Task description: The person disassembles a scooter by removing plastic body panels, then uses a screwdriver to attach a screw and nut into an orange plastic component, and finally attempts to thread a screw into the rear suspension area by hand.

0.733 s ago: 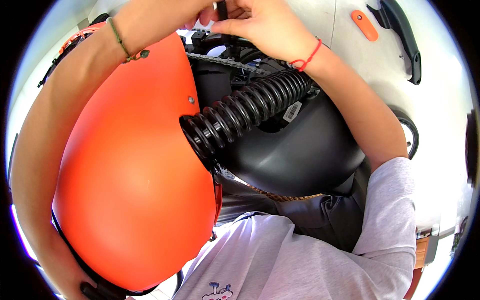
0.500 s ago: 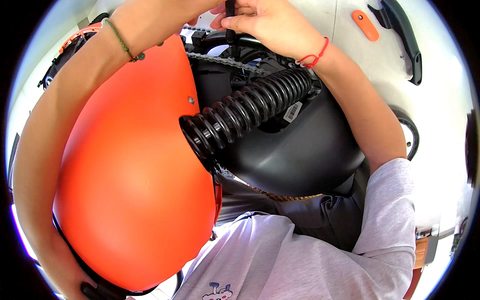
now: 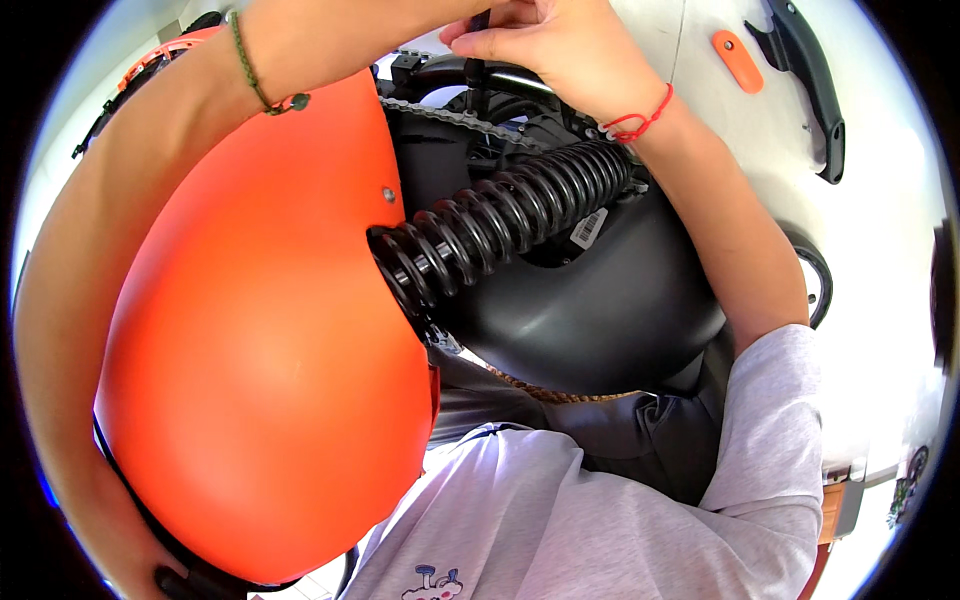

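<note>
The right hand (image 3: 568, 48) has its fingers closed on a slim black handle (image 3: 480, 19) (its top runs out of view), near the metal chain (image 3: 458, 118) and black coil spring (image 3: 515, 202). The left hand (image 3: 412, 12) is cropped; its grip I cannot tell.

The pale floor (image 3: 870, 300) is brightly lit across the frame's right side, with brown furniture (image 3: 831, 514) at lower right.

L fisheye head cam faces down, nr orange shell (image 3: 265, 340), R hand (image 3: 560, 48) farther off.
</note>
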The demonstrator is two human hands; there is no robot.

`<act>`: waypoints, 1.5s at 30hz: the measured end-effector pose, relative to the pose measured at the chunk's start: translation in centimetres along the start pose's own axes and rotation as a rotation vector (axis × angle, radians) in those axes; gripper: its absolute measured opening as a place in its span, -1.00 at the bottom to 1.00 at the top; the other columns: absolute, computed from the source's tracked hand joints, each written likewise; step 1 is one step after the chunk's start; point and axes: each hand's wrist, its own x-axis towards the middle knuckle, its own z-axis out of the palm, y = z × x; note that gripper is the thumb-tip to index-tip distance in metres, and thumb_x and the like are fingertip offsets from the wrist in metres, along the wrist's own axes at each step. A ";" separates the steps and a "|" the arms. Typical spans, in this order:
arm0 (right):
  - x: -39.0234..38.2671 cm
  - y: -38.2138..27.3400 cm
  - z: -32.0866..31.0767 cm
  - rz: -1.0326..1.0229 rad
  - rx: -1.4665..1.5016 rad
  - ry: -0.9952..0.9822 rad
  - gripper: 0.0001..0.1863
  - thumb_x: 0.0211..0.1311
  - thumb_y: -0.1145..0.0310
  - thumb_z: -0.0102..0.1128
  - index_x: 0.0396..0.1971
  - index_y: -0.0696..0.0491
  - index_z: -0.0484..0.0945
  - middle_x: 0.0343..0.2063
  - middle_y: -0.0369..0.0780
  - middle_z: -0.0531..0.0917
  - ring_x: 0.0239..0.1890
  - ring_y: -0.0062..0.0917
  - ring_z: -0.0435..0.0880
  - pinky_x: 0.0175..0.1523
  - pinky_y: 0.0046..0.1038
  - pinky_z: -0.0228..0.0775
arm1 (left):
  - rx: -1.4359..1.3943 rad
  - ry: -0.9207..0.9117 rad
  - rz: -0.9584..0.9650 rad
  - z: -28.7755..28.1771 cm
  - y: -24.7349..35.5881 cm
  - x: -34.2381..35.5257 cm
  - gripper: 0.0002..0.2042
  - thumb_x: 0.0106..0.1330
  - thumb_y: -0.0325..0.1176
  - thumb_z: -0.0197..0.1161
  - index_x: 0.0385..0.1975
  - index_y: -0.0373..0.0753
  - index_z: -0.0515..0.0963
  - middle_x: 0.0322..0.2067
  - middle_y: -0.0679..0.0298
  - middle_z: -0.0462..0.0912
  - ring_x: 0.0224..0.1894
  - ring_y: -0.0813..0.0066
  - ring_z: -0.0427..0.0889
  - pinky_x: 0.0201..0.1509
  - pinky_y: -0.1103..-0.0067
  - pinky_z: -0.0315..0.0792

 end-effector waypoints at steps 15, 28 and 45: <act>-0.6 -0.9 0.5 -0.021 -0.527 0.026 -0.75 0.09 0.35 0.28 -0.39 0.26 0.54 -0.51 -0.01 0.60 -0.46 -0.23 0.58 -0.32 -0.37 0.39 | 0.174 -0.094 -0.021 -1.3 -0.3 0.0 -0.78 0.29 -0.38 0.17 -0.12 -0.29 0.50 -0.46 0.16 0.56 -0.45 0.50 0.51 -0.36 0.58 0.42; -0.6 -0.6 0.3 -0.008 -0.352 0.066 -0.80 0.13 0.47 0.21 -0.30 0.27 0.50 -0.42 -0.08 0.63 -0.36 -0.43 0.61 -0.19 -0.45 0.45 | 0.508 -0.059 -0.233 -2.1 4.0 0.2 -0.70 0.30 -0.19 0.18 -0.28 -0.37 0.57 -0.65 0.19 0.56 -0.59 0.41 0.53 -0.46 0.49 0.43; -0.7 -0.4 0.4 -0.037 -0.278 0.058 -0.72 0.16 0.43 0.21 -0.18 0.29 0.48 -0.37 -0.08 0.64 -0.30 -0.47 0.62 -0.13 -0.48 0.45 | 0.193 -0.182 -0.332 -2.6 4.4 0.1 -0.77 0.29 -0.27 0.16 -0.24 -0.34 0.48 -0.65 0.20 0.45 -0.55 0.43 0.51 -0.44 0.48 0.38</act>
